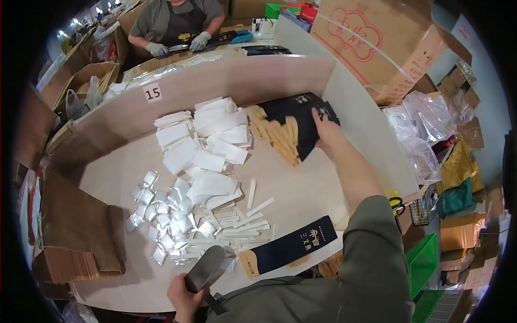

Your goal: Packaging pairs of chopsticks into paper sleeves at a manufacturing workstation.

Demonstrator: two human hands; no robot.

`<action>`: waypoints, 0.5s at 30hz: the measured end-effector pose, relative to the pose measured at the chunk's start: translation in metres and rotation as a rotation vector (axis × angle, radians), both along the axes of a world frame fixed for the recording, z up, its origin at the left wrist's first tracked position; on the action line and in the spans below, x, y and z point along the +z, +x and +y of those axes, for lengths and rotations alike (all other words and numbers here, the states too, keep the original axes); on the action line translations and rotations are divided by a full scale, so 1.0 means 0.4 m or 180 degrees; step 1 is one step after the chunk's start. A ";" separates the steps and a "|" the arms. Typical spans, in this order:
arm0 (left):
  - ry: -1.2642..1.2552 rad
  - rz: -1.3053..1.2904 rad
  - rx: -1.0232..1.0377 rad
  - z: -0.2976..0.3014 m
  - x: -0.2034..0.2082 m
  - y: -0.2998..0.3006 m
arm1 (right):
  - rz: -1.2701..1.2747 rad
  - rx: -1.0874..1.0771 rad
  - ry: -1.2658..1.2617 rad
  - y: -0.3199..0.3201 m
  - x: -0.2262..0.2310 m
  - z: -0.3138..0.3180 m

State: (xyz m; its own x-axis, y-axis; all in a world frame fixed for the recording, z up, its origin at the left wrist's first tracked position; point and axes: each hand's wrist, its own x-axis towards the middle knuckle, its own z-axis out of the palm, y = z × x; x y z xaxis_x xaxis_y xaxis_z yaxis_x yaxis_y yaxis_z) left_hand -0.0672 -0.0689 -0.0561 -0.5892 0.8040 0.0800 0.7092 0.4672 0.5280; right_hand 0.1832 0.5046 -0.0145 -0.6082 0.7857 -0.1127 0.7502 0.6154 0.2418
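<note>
Right hand (327,132) on dark sleeves (301,121), left hand (186,299) gripping metal scoop (204,269)

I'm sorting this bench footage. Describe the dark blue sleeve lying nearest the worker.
The dark blue sleeve is a long, flat paper packet, navy with pale printed marks and a tan end at its lower left. It lies slantwise at the table's near edge, beside loose white paper sticks. Neither hand touches it.

- Even, fairly bright indoor light falls from overhead; small lamps glow at the far upper left.
- Shadows are soft, faint under the right hand (326,129).
- Foil packets (161,215) beyond the left hand's fingers (180,293) throw small glints.
- Fisheye bending curves straight edges; corners go black.
- The right hand's fingertips are slightly motion-blurred.
</note>
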 end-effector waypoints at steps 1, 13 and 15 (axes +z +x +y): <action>-0.0050 0.0010 0.0080 -0.009 0.004 0.001 | 0.0203 -0.0226 -0.0013 -0.053 0.041 -0.038; -0.0934 -0.3107 -0.2408 0.219 0.159 0.136 | 0.0285 0.2715 -0.1978 -0.080 0.014 -0.768; -0.0030 -0.2655 -0.2429 0.210 0.123 0.152 | 0.0275 0.2410 -0.2501 -0.126 0.027 -0.792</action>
State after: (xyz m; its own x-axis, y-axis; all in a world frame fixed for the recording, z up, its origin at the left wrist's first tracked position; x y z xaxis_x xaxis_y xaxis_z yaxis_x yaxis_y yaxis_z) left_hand -0.0064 0.0152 -0.0070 0.1896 0.9749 -0.1164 0.2385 0.0693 0.9687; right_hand 0.1329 0.1880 -0.0035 -0.9333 -0.0677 -0.3527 0.1080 0.8838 -0.4552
